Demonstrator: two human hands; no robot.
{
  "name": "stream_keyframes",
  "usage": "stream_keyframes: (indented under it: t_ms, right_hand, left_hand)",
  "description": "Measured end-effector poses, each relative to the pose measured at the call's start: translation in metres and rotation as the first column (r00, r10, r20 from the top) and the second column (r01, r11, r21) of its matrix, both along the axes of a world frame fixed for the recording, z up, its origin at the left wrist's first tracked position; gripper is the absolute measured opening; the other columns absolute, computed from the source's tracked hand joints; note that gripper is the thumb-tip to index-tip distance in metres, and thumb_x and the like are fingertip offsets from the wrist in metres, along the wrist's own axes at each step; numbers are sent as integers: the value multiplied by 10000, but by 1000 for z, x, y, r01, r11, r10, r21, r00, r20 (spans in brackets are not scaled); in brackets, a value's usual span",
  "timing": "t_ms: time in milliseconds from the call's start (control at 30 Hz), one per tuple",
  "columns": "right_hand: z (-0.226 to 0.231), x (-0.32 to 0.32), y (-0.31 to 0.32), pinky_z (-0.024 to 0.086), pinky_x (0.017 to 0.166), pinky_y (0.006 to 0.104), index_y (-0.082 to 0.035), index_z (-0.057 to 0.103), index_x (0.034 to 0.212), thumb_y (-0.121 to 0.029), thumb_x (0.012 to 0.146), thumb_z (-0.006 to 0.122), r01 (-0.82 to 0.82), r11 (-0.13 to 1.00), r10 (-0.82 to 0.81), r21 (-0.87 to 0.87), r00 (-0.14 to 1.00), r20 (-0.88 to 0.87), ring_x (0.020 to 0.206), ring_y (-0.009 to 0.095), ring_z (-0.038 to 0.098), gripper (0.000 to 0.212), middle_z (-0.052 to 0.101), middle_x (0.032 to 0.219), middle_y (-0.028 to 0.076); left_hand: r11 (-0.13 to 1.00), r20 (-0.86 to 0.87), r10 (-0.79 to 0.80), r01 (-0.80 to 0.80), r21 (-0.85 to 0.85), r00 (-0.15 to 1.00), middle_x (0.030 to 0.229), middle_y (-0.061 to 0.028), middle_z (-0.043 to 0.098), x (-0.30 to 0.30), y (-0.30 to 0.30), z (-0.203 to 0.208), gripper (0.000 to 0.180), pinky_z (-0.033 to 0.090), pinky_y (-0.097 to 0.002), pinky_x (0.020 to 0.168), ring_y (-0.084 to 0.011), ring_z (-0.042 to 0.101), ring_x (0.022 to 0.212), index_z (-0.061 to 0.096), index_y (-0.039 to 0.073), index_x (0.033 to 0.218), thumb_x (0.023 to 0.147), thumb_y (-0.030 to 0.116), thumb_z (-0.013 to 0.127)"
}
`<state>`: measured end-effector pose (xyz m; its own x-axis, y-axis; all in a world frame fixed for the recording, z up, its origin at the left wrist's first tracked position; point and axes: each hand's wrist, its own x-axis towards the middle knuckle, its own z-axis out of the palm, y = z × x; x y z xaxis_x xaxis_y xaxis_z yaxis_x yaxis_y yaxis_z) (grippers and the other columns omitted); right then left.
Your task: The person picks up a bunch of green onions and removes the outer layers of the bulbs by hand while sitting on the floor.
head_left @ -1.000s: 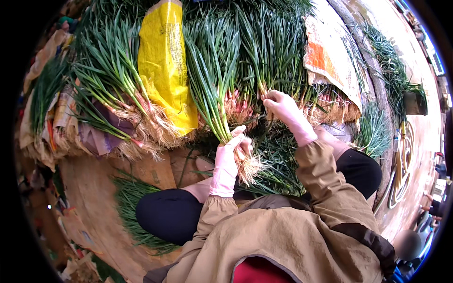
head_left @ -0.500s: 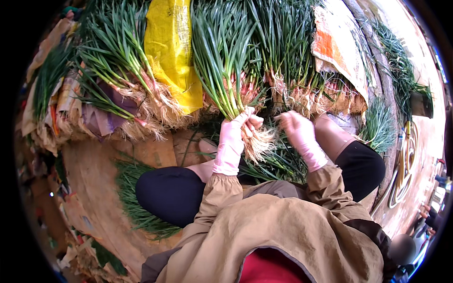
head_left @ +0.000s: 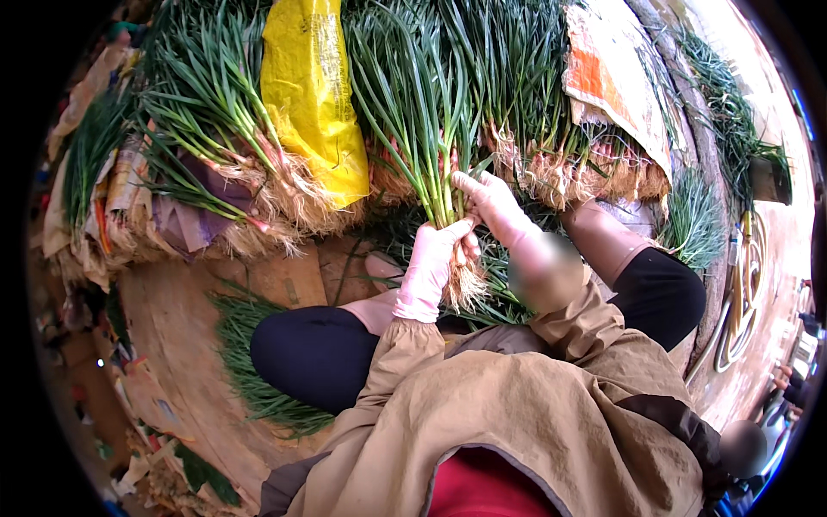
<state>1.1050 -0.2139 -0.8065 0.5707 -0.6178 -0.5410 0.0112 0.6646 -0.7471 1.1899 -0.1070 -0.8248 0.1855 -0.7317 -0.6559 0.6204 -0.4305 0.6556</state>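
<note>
The bundle of green onions [head_left: 422, 129] is in front of the person, between the knees, its leaves fanning up and away and its pale roots [head_left: 466, 289] hanging below the hold. The left hand [head_left: 446, 239] has its grip clamped round the stalks just above those roots, probably because the stems gather narrowest there and one fist can stop them splaying. The right hand [head_left: 484, 196] is at the bundle's right edge a little higher up, fingers drawn in against the stems; whether that grip clasps a single stalk or only presses on them, I cannot tell. With the two so close, the left seems to steady what the right handles. Beyond, a row of more onions [head_left: 517, 69] lies with its root ends toward the person, which likely puts the firm lower stems within easy reach. A yellow sack [head_left: 314, 103] lies between that row and the left-hand pile [head_left: 258, 146], perhaps as a divider, while a white-and-orange sack [head_left: 607, 86] covers part of the row's right end, perhaps as a shield. Loose greens [head_left: 276, 379] lie on the brown floor [head_left: 172, 353] by the left knee [head_left: 310, 358], and a coiled hose [head_left: 736, 302] sits well apart at the far right, seemingly out of the way.
</note>
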Motion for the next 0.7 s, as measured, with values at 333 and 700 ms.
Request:
stream_keyframes:
  t_ms: [333,700]
  right_hand:
    - [-88,-15,-47,438,529,296,-84,600,914,-326,947,529,63,-259,-960,964,95,-264,587,174,514,254,566,713,-7]
    - [-37,20,-134,527,683,381,-11,663,925,-394,892,579,-715,556,-222,-423,363,-905,642,269,652,393,663,713,111]
  left_hand:
    - [908,-551,-29,-208,-364,834,590,27,414,-18,4,13,245,388,-273,557,-109,420,516,516,-18,1057,936,193,540]
    - [929,-498,193,-321,-184,846,595,-15,488,0,-5,-21,306,468,-330,616,-157,505,541,537,6,1206,933,137,488]
